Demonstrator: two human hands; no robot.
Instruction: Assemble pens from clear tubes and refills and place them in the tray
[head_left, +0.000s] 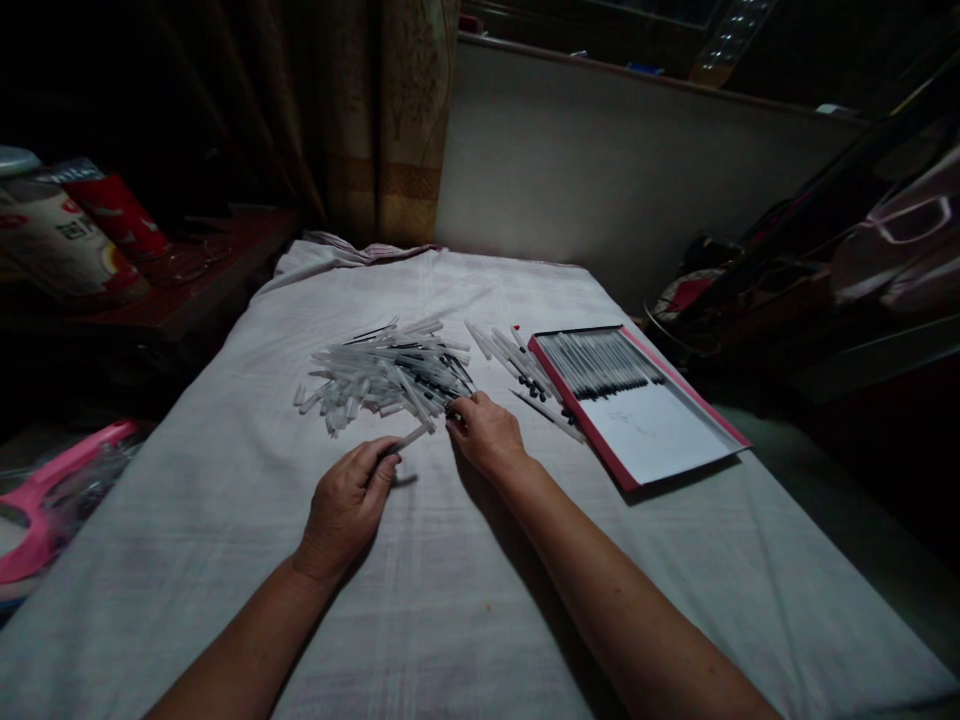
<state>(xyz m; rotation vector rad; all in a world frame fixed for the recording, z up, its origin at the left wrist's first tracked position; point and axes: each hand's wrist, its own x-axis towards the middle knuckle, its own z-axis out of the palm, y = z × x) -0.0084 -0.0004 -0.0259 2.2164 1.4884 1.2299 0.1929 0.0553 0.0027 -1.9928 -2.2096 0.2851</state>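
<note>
My left hand [346, 505] is closed around a translucent pen barrel [413, 438], whose far end points up and right toward my other hand. My right hand [487, 432] is pinched at the near right edge of a heap of pen parts [382, 370]; whatever sits between its fingertips is too small and dark to name. Clear tubes and thin black pieces make up the heap. To its right lie several pens with black tips [525, 365]. Beyond them, a shallow pink-edged box [600, 440] holds a row of dark-tipped pens [596, 362] along its far side.
A white cloth [420, 610] covers the table. Jars [64, 240] and a red container [120, 215] stand on a dark side table at left. A pink handle [45, 490] lies low on the left. Behind are a curtain [382, 120] and a pale wall [577, 150].
</note>
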